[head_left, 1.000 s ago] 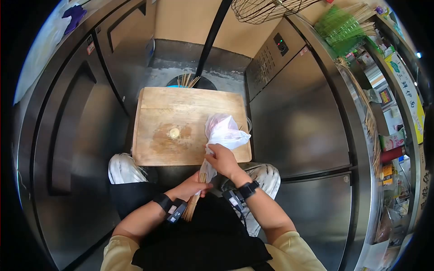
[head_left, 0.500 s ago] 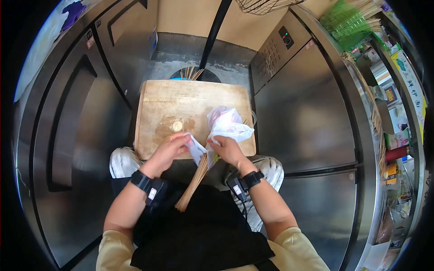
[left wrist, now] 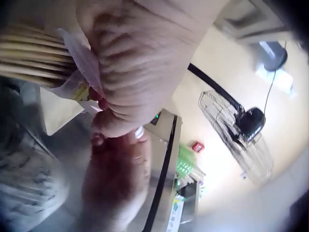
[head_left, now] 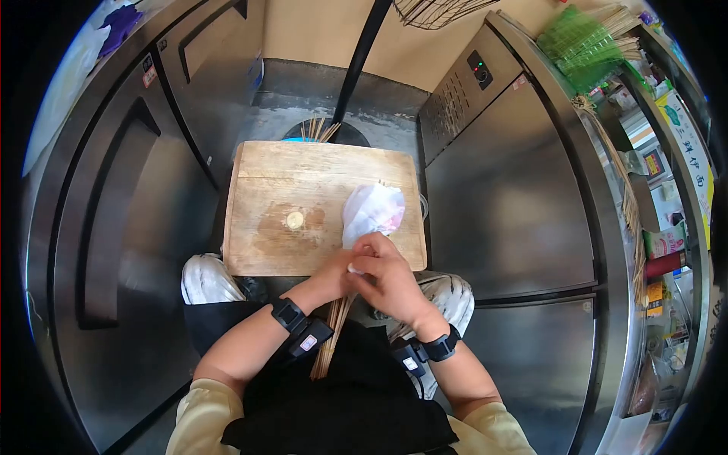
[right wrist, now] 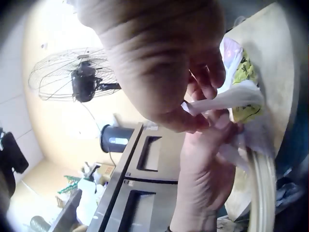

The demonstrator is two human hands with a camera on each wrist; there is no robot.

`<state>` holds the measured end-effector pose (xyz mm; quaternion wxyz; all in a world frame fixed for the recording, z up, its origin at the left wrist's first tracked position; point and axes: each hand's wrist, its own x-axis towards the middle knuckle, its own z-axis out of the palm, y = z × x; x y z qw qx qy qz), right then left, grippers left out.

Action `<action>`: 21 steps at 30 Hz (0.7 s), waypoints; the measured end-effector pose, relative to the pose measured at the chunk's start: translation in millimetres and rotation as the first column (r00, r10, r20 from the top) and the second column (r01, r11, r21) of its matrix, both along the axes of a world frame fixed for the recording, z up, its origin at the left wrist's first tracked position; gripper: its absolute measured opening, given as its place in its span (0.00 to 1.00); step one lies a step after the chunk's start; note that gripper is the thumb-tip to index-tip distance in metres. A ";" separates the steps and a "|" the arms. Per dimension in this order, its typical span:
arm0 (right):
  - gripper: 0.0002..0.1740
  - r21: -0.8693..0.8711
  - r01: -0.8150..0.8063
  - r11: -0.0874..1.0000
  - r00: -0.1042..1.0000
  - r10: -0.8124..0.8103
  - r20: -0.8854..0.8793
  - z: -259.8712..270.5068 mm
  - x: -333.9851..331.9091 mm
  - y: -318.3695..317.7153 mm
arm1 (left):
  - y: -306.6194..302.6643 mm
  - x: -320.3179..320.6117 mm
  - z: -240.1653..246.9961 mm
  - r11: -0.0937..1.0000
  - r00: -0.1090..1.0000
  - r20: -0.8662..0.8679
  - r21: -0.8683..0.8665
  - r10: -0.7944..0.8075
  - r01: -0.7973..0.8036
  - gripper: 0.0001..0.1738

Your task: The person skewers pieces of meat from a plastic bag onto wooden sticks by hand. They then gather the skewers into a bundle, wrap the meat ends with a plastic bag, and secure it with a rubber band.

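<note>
A white plastic bag (head_left: 373, 206) lies on the right side of the wooden board (head_left: 288, 171), its neck gathered toward me. From that neck a bundle of thin wooden skewers (head_left: 330, 341) sticks out over my lap. My left hand (head_left: 331, 277) grips the bag's neck around the skewers. Close against it, my right hand (head_left: 393, 284) pinches a twisted strip of the white plastic (right wrist: 224, 101), clearest in the right wrist view. Yellow printed wrapping (right wrist: 247, 70) shows beside that strip. The left wrist view has the skewers (left wrist: 34, 55) coming out beside the left palm.
A small pale round piece (head_left: 294, 220) sits on a damp patch of the board. More skewers (head_left: 318, 130) stand behind the board's far edge. Steel cabinets (head_left: 500, 197) flank both sides, and a wire-caged fan (head_left: 440, 11) is ahead. Cluttered shelves (head_left: 667, 205) line the right.
My left hand left the skewers, pulled the bag's edge out leftward, then came back to the neck beside the right hand. The bag's loose end on the right has been drawn in.
</note>
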<state>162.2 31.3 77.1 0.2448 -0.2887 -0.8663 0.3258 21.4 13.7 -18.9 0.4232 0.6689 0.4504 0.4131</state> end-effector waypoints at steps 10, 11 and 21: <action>0.15 0.008 0.095 0.995 0.995 -0.095 0.039 -21.8 -16.6 17.9 | -12.7 -20.4 -9.5 0.899 0.885 0.415 -0.439 0.212 -0.010 0.24; 0.14 -0.001 0.133 0.991 0.991 -0.133 0.032 -22.9 -16.5 15.1 | -12.7 -21.7 -11.6 0.905 0.885 0.416 -0.426 0.208 -0.012 0.24; 0.06 -0.103 0.307 0.946 0.945 -0.316 -0.084 -44.1 -18.1 6.6 | -18.2 -40.0 -21.2 0.846 0.603 0.722 -0.514 0.339 0.139 0.15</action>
